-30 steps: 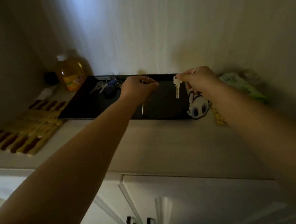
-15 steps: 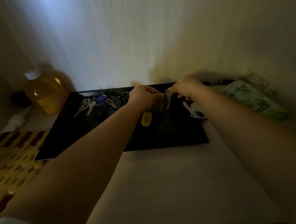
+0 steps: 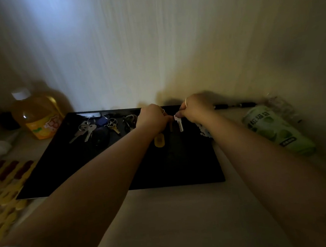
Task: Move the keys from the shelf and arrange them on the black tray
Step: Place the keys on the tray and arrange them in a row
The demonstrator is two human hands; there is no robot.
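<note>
**Two keys over a dark tray: mind the crowding at the far edge**

Your right hand [image 3: 194, 108] pinches a single silver key [image 3: 179, 122] by its head, blade hanging over the black tray [image 3: 182, 165] near its far edge. Your left hand [image 3: 153, 117] is closed on a key whose yellow tag [image 3: 159, 140] dangles below the wrist; how firmly, you cannot tell. Both hands almost touch.

The risk lies in that closeness. If you let go of both at once, the silver key may land across the tagged one rather than beside it. In this dim light the dark tray also hides its edges, and the three key bunches [image 3: 102, 127] already lined along the far edge sit just left of your left hand, so a sweep of the wrist could knock them askew. The white charm [image 3: 204, 132] at the tray's right edge is near your right forearm too.

Compared with half a second ago, your hands are barely lower and the silver key hangs slightly further right; the view has come closer.
</note>
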